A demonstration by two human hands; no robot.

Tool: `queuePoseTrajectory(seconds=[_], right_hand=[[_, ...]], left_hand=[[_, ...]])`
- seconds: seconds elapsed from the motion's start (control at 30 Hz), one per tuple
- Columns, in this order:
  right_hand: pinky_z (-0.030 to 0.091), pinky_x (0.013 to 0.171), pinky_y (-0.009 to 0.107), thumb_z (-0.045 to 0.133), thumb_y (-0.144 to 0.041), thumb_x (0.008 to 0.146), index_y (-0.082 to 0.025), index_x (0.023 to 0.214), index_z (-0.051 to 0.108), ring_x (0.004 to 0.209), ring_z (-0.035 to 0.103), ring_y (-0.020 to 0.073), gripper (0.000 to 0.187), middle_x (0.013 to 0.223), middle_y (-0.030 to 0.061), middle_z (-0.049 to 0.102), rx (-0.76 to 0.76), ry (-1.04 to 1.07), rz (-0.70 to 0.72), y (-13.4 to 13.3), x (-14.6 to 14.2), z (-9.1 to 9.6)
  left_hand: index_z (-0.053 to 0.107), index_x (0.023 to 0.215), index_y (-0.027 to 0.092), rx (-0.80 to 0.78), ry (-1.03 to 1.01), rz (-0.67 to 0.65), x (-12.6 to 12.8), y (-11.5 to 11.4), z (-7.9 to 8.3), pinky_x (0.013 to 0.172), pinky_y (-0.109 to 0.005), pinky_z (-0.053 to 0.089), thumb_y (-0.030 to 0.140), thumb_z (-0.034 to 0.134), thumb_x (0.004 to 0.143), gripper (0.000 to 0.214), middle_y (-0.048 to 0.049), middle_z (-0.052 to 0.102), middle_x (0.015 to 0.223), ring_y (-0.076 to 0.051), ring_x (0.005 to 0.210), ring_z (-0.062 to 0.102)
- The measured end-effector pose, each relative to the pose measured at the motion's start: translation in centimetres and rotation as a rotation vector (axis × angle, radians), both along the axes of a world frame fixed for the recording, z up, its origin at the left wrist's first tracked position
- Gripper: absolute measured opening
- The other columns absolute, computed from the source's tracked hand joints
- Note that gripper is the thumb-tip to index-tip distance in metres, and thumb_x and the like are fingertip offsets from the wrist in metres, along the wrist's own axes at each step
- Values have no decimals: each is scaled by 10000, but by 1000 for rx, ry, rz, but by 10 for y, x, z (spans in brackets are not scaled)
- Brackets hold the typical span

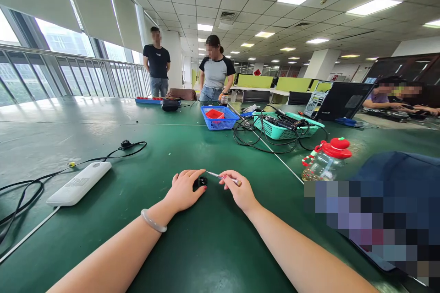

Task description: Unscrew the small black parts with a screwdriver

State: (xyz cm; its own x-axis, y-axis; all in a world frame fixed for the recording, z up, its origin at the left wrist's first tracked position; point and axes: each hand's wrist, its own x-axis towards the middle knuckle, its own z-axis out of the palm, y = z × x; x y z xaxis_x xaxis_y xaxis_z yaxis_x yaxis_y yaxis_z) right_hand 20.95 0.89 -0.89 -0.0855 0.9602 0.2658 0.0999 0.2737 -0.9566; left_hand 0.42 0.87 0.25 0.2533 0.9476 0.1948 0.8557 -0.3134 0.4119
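I find the small glossy black piece [202, 182] on the dark green tabletop [213, 247], between the curved thumb and forefinger of the left hand [183, 191]; whether gripped, I cannot tell. The right hand [239, 191] pinches a slim silver tool [214, 175]. Step, in my judgement: tool-to-piece work, calling for steady tip alignment. Beyond: blue plastic basket [220, 124] holding a red container [215, 114]; mint-green plastic basket [275, 132], black cables [285, 120] inside.

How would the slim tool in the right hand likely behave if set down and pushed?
The slim tool looks stiff: it runs straight beyond the right hand. It is probably light, being so thin. It may roll, as its exposed end appears round.
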Motion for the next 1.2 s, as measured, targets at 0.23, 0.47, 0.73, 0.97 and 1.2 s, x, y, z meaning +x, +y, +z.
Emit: queuePoseTrajectory(seconds=[0.23, 0.47, 0.73, 0.97, 1.2], right_hand=[[434, 577, 280, 575, -446, 793, -175, 796, 669, 544, 491, 124, 287, 664, 24, 621, -25, 159, -145, 5, 3, 0], [425, 553, 271, 577, -449, 788, -177, 794, 673, 520, 483, 116, 289, 652, 15, 621, 2, 138, -114, 3, 1, 1], [437, 547, 270, 575, -473, 797, -180, 806, 676, 522, 489, 117, 311, 667, 22, 629, 18, 127, -86, 0, 3, 0], [434, 543, 271, 557, -486, 807, -177, 813, 672, 537, 499, 126, 330, 677, 31, 635, 8, 77, -54, -3, 1, 1], [430, 545, 271, 564, -484, 807, -182, 813, 679, 548, 506, 129, 323, 686, 33, 642, -14, 49, -39, -5, 0, 2]], left_hand=[[567, 1233, 345, 3, 4, -173, 6, 0, -1, 1097, -533, 314, 394, 545, 855, 382, -30, 643, 1244, -255, 1222, 502], [649, 1062, 297, 12, -30, -192, 10, -7, 3, 1029, -481, 395, 280, 515, 873, 232, -14, 694, 1125, -241, 1120, 549], [681, 994, 291, -27, -58, -159, -38, -55, 7, 989, -401, 471, 320, 526, 855, 210, -26, 702, 1097, -223, 1076, 589], [703, 996, 311, -32, 50, 226, -161, -100, 10, 993, -414, 485, 512, 529, 787, 338, -17, 712, 1113, -264, 1078, 625], [672, 1009, 378, -65, 160, 518, -257, -109, 16, 868, -363, 512, 562, 473, 795, 346, 96, 718, 1053, -222, 976, 654]])
